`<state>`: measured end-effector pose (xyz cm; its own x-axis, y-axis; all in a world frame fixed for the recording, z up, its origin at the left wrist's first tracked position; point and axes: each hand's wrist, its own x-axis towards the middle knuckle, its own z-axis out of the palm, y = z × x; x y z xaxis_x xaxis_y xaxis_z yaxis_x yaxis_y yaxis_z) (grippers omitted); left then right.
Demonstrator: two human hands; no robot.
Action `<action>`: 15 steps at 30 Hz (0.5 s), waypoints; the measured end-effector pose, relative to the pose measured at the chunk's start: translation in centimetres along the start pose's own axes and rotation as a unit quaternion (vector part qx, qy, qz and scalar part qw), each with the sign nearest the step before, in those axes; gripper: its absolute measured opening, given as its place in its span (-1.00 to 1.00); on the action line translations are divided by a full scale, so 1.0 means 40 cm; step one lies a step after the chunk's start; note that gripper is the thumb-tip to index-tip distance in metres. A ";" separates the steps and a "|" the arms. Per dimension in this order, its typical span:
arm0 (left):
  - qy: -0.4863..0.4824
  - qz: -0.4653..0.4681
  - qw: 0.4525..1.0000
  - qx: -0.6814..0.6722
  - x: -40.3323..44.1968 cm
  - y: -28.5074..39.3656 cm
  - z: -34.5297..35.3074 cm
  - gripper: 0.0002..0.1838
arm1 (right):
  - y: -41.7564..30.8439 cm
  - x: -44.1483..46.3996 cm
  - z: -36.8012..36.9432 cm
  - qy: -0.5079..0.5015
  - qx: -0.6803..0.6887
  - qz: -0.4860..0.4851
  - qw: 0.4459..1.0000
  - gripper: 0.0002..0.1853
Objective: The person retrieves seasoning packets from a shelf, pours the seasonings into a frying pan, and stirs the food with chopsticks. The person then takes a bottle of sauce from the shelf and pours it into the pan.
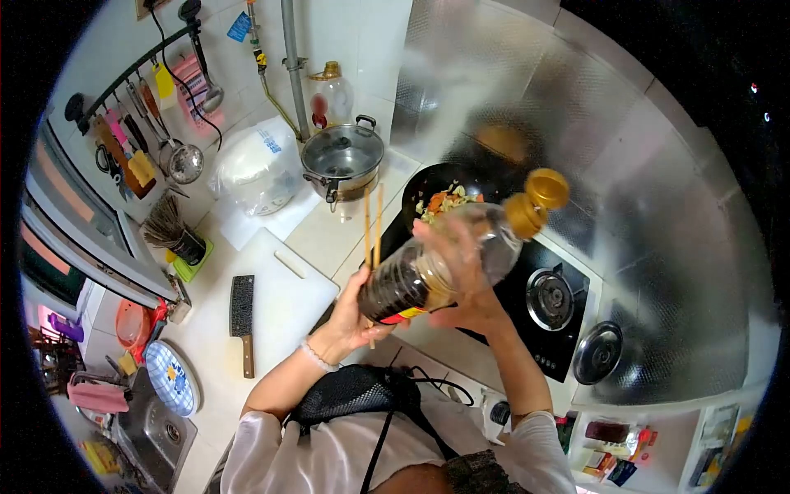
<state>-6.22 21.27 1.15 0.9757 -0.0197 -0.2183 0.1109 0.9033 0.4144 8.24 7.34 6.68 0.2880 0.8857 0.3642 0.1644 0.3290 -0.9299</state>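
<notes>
A large clear plastic bottle of dark sauce [397, 288] is tilted in front of me, its yellow cap [535, 202] end pointing up and right toward the stove. My left hand [346, 317] is closed around the bottle's base and also holds a pair of chopsticks [368, 235], which stick up past it. Around the middle of the bottle is my right hand [469, 276], its fingers blurred by motion. Behind the bottle sits a black wok [416, 183] with chopped orange and pale green food [447, 200] in it, partly hidden.
A cleaver [243, 317] lies on the white cutting board [288, 309] to the left. Beyond it stand a lidded pot [341, 156] and a white plastic bag [262, 169]. A second burner [550, 299] and a round lid [598, 352] are at right; a sink [160, 424] is lower left.
</notes>
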 end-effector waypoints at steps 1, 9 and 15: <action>-0.012 -0.014 1.000 -0.008 0.005 -0.005 0.011 -0.25 | 0.007 -0.004 -0.006 0.003 -0.059 -0.010 0.998 0.20; 0.153 0.104 0.945 0.271 0.014 0.043 -0.026 -0.51 | -0.069 -0.061 -0.120 0.164 -0.113 -0.006 0.980 0.09; 0.303 0.212 0.869 0.329 -0.097 0.088 -0.139 -0.68 | -0.157 -0.085 -0.303 0.258 -0.455 0.099 0.847 -0.08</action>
<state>-10.66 26.92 -1.47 0.6989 0.6642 -0.2654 0.0452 0.3293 0.9432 17.68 -1.70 11.90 0.7302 0.5559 0.3973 0.6554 -0.4055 -0.6372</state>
